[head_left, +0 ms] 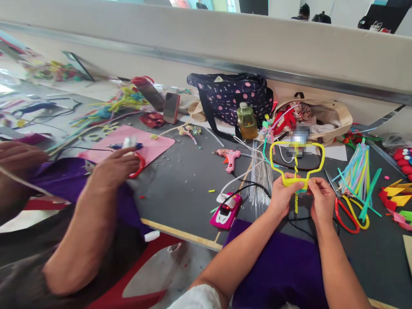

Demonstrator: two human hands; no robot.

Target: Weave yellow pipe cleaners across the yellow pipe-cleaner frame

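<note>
A yellow pipe-cleaner frame (296, 165) stands upright between my two hands, with a wide loop on each side, a twisted stem in the middle and a short tail hanging below. My left hand (286, 195) pinches its lower left part. On the lower right part, my right hand (321, 195) has thumb and fingers closed. A bit of teal shows just under the yellow band. To the right of my right hand lie scissors (347, 214) with red and yellow handles, beside a bundle of pastel pipe cleaners (357, 169).
A pink glue gun (230, 159), silver wires (258, 180) and a magenta power strip (227, 212) lie left of my hands. Behind are a bottle (247, 122), a dotted bag (225, 96) and a beige bag (337, 118). A person's arm (93, 206) works at the left.
</note>
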